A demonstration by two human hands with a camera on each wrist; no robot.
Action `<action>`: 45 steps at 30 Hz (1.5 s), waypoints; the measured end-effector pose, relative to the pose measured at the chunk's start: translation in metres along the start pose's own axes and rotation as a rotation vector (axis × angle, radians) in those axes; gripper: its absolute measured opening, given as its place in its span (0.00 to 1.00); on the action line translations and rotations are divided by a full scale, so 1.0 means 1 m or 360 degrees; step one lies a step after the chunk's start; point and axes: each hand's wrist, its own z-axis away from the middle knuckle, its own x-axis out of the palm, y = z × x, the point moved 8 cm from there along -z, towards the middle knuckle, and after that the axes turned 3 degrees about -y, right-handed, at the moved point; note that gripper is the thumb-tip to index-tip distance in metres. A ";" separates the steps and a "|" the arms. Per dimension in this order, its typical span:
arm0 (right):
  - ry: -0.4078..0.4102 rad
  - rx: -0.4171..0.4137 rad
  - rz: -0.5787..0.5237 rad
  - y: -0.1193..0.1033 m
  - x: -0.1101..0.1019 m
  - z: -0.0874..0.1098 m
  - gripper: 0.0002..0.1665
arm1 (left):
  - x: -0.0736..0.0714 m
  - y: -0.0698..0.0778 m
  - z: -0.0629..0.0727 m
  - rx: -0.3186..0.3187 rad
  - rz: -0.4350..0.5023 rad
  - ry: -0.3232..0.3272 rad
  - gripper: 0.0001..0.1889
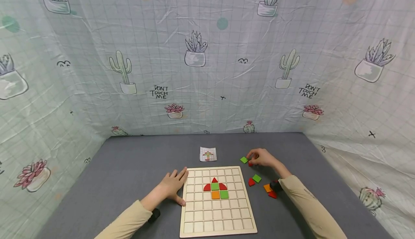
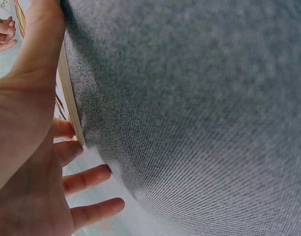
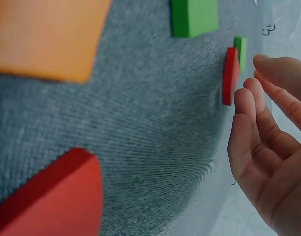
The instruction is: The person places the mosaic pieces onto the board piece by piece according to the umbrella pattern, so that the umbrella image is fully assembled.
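A wooden grid board [image 1: 217, 217] lies flat, carrying a red triangle [image 1: 214, 180], two red quarter-rounds, two green squares and an orange square [image 1: 215, 195]. My left hand [image 1: 171, 185] rests at the board's left edge, fingers spread. Beyond the board's right side, my right hand [image 1: 263, 158] reaches over a red piece [image 3: 231, 76], which lies beside a green square [image 1: 244, 159]. In the right wrist view its fingers are loosely bent close to the red piece, with a gap to the thumb; whether they touch it is unclear.
A small printed card [image 1: 208, 154] with a coloured grid pattern lies behind the board. Right of the board are another green square [image 1: 257, 178], a red piece [image 1: 251, 182], an orange piece [image 1: 267, 188] and another red piece [image 1: 272, 194]. A patterned cloth [image 1: 220, 116] hangs around the grey table.
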 end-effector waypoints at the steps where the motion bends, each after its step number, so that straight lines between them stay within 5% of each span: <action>1: -0.0004 0.0002 0.0007 0.001 0.001 -0.001 0.12 | 0.000 0.000 0.000 0.0000 0.0001 -0.0003 0.60; 14: 0.0067 0.0042 0.0057 0.008 0.002 -0.014 0.13 | 0.000 0.000 -0.001 0.0006 -0.0010 0.0002 0.60; 23: -0.0120 0.0176 0.0073 0.009 0.005 -0.024 0.17 | 0.002 -0.002 -0.003 0.0008 -0.0006 0.0000 0.60; 33: -0.0003 0.0146 0.0242 0.010 0.003 -0.031 0.13 | 0.000 -0.001 -0.002 0.0011 -0.0010 -0.0005 0.60; 45: -0.0013 0.0153 0.0164 0.009 0.004 -0.029 0.14 | 0.002 -0.002 -0.004 0.0036 -0.0026 0.0011 0.60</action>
